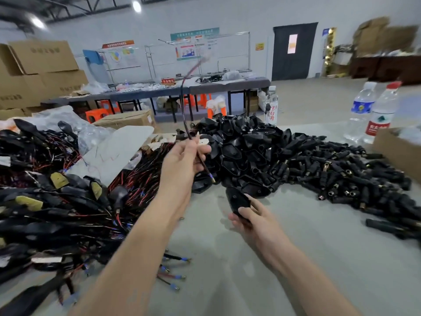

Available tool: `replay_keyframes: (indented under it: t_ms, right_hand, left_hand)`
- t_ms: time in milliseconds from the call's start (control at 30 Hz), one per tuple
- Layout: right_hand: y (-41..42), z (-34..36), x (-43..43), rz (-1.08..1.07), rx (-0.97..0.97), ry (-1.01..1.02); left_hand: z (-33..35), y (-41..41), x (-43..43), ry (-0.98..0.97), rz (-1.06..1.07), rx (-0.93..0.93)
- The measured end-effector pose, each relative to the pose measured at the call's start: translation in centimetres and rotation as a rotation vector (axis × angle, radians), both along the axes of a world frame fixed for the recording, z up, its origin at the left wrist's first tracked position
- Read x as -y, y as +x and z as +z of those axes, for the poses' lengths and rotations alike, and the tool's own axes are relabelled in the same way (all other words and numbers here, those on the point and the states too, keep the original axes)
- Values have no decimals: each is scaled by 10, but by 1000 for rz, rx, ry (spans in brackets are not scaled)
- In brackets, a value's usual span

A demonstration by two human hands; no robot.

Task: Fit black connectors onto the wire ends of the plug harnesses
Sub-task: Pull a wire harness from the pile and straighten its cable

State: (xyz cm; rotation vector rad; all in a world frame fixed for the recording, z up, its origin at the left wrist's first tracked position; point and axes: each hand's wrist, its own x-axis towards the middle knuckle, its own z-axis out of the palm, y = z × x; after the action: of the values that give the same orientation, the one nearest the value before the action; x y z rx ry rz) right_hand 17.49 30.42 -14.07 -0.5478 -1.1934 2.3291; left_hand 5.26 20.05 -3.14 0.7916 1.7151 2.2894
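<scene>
My right hand [251, 221]: nearest to me, low over the grey table [296, 258]; fingers closed around one black connector shell [238, 201], thumb pressing on its front face.
My left hand [182, 160]: raised, a little farther and to the left of the right one; fingers pinched on a thin wire harness [184, 110].
Wire end [212, 179]: it hangs down from my left hand, with a small blue sleeve and metal tip; it is above the shell in my right hand and not touching it.
Upper part of the wire: it goes up from my left fingers and is blurred at the top.
Left of my left arm: a big heap of harnesses [57, 201], black with red wires.
Beyond both hands: a pile of black connectors [239, 142], touching the table.
Right of my right hand, farther: a pile of small black barrel plugs [353, 174].
Far right: two water bottles [373, 112] standing upright.
</scene>
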Motion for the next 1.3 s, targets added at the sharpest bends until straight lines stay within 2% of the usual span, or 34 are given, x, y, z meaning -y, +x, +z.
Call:
replay_keyframes:
  t_ms: [167,333,433,633,833,933,1167,1233,1300]
  right_hand:
    - [44,-3,-8,-22,19,177]
    - [67,-19,-13,-40,-52,122]
    - [67,-24,-19,-28,-76,137]
    - [61,-31,-25,8,-22,334]
    - [62,-37,-26,5,77,536]
    - [64,-35,-24,16,93,586]
    - [67,-30,-21,26,53,547]
    - [68,-30,-21,34,31,508]
    - [69,-29,-22,35,10,448]
  left_hand:
    - [-65,59,3,166,-83,208]
    - [-98,84,-7,212,-79,347]
    - [-109,88,-11,133,-43,315]
    - [-114,83,-12,48,-23,256]
    - [-116,85,-14,50,-113,278]
    - [-116,84,-15,97,-95,359]
    - [-120,90,-15,68,-139,427]
    - [-122,92,-15,0,-129,379]
    - [-125,92,-15,-100,-75,250]
